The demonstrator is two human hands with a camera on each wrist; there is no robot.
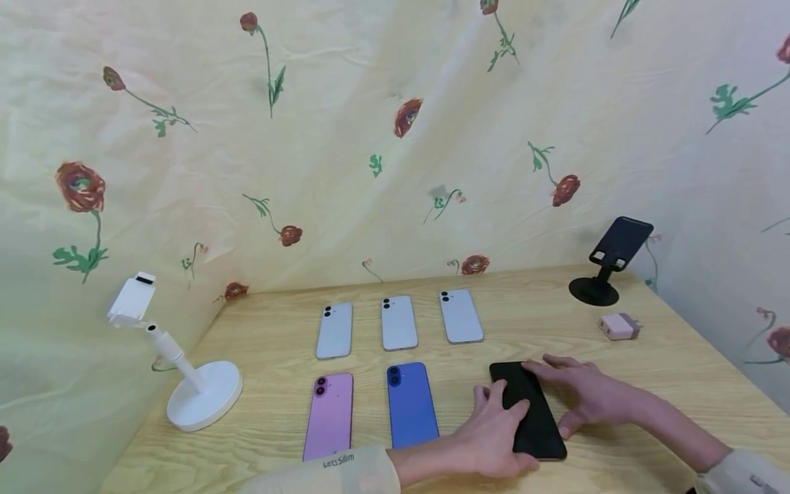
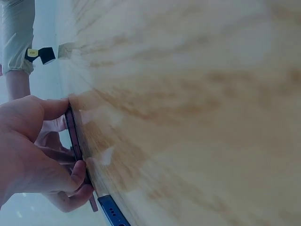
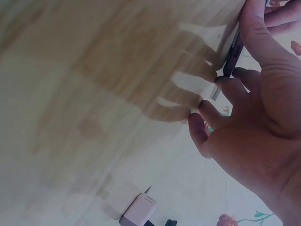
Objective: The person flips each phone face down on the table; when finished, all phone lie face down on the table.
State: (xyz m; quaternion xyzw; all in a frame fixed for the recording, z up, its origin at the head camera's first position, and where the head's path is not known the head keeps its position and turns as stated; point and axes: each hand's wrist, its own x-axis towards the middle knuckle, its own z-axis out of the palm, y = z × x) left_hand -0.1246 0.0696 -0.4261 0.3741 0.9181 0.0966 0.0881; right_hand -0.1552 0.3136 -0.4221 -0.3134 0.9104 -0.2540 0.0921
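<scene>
A smartphone (image 1: 542, 433) with its black screen up lies at the front right of the wooden table. My left hand (image 1: 490, 439) grips it from the left, fingers over the screen's left side and thumb at the near edge. My right hand (image 1: 592, 394) holds its right side, thumb by the near right corner and fingers at the far right corner. In the left wrist view, thumb and fingers are at the phone's thin edge (image 2: 74, 134). Just left of the left hand lie a blue phone (image 1: 412, 405) and a pink phone (image 1: 330, 415), both back up.
Three pale phones, left (image 1: 334, 333), middle (image 1: 399, 326) and right (image 1: 461, 319), lie in a row behind. A white phone stand (image 1: 206, 394) is at the left, a black phone stand (image 1: 595, 291) at the back right. A pink charger plug (image 1: 617, 326) sits beyond my right hand. Flowered cloth (image 1: 345, 171) hangs behind.
</scene>
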